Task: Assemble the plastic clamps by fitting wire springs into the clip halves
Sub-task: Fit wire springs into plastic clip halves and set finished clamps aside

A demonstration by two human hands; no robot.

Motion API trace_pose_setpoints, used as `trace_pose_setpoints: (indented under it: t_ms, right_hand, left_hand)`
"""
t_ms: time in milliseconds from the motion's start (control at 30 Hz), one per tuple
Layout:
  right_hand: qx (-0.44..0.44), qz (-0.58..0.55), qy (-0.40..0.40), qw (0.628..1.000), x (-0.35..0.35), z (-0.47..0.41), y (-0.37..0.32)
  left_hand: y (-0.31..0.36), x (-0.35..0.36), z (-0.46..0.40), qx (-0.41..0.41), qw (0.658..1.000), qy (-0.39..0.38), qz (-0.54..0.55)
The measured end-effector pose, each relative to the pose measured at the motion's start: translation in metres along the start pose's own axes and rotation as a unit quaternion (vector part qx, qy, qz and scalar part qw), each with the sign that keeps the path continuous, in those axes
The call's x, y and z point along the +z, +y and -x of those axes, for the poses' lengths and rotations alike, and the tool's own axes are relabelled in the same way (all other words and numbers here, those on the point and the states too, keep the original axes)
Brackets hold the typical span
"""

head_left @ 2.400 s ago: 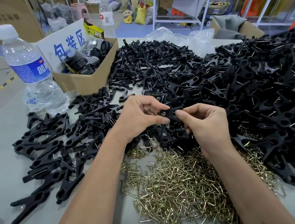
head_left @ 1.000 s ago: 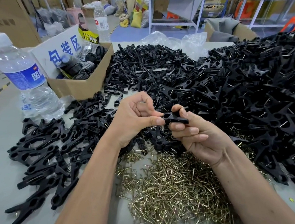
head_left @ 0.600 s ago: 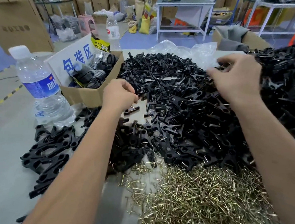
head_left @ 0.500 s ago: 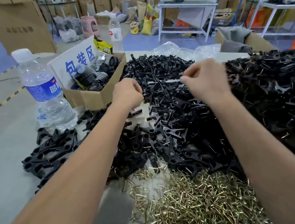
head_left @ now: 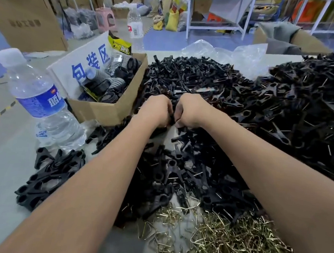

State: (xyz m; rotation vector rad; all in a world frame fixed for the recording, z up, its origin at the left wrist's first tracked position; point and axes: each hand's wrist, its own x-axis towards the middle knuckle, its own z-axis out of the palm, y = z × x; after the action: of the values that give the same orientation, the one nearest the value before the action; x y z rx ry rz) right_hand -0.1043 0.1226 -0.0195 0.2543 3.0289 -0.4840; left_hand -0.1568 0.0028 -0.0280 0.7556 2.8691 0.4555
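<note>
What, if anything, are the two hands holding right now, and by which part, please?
The left hand and right hand meet, fingers curled around a small black piece; which part they hold is hidden.

The clip halves [head_left: 196, 78] behind the cardboard box [head_left: 111, 109] were black plastic — matt, faintly sheened at the edges. The wire springs [head_left: 232, 247], heaped nearer the camera than the box, were thin brassy metal, glinting. The box itself was plain brown corrugated card, dull. Left of it the water bottle [head_left: 41, 103] was clear glossy plastic — its label smooth blue film. Behind the box's far corner, crinkled clear plastic bags [head_left: 229, 53] shone.
</note>
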Motion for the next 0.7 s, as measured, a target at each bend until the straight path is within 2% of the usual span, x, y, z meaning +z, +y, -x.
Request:
trace_pose_setpoints:
  t_ms: [67,167,200,267,333,400,467,700]
  right_hand:
    - [0.012,-0.068,0.011,0.998,-0.002,0.003,0.006]
    - [0.032,-0.160,0.117,0.980,-0.003,0.007,0.021]
    - [0.041,-0.190,0.148,0.970,-0.002,0.008,0.025]
    - [0.060,-0.283,0.180,0.940,-0.001,0.011,0.029]
    - [0.061,-0.391,0.179,0.901,0.001,0.015,0.031]
    - [0.043,-0.460,0.169,0.871,0.002,0.019,0.033]
    - [0.024,-0.495,0.169,0.852,0.001,0.026,0.035]
    - [-0.025,-0.493,0.252,0.833,-0.004,0.077,0.033]
  left_hand:
    - [-0.001,0.001,0.002,-0.016,0.999,0.036,0.024]
    - [-0.001,0.003,0.003,-0.043,0.989,0.128,0.067]
    - [0.001,0.004,0.005,-0.040,0.985,0.137,0.096]
    - [0.008,0.006,0.010,-0.028,0.981,0.117,0.154]
    - [0.016,0.007,0.014,-0.028,0.967,0.072,0.241]
    - [0.022,0.006,0.021,-0.055,0.918,0.001,0.393]
    - [0.021,0.003,0.029,-0.063,0.867,-0.023,0.493]
    - [0.021,-0.009,0.062,-0.082,0.829,0.020,0.552]
